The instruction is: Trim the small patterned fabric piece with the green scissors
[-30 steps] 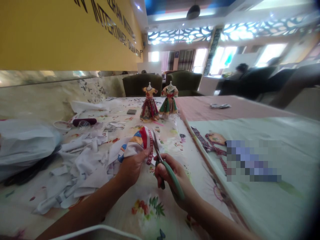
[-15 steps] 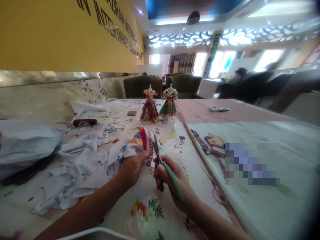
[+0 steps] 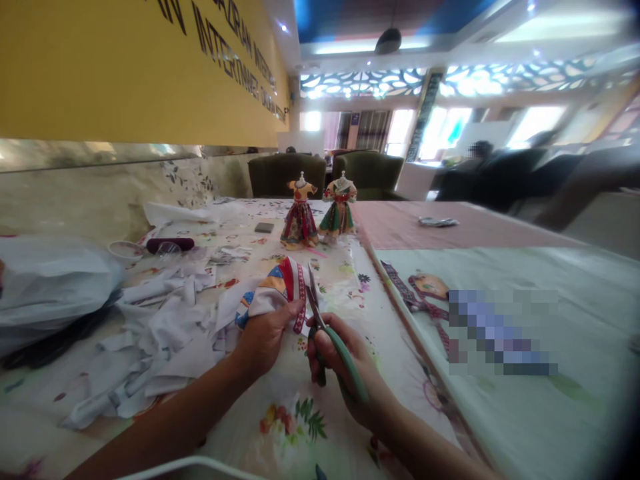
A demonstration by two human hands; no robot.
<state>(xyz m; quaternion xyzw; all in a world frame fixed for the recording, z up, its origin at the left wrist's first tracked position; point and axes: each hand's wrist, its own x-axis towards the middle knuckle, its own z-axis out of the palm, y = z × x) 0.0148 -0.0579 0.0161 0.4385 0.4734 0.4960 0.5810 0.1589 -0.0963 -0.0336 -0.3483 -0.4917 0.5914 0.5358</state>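
Observation:
Between the thumb and fingers of my left hand point(image 3: 265, 337) is a piece of patterned fabric point(image 3: 273, 287), white with blue, orange and red parts. A red-and-white patterned border point(image 3: 301, 293) runs along its right edge. My right hand point(image 3: 345, 363) is closed around the green handles of a pair of scissors point(image 3: 345, 360). Their blades point up and away from me, right beside the border; I cannot tell whether they touch it. White fabric scraps point(image 3: 173, 333) are heaped to the left of my left hand.
Two small dress forms, one in a red skirt point(image 3: 300, 223) and one in a green skirt point(image 3: 339, 217), stand farther back. A white plastic bag point(image 3: 50, 287) lies at the left. Patterned strips point(image 3: 400, 285) lie on the right-hand table. A white cable point(image 3: 195, 461) crosses the near edge.
Both hands, the fabric and the scissors stay almost in place. The view has shifted very slightly.

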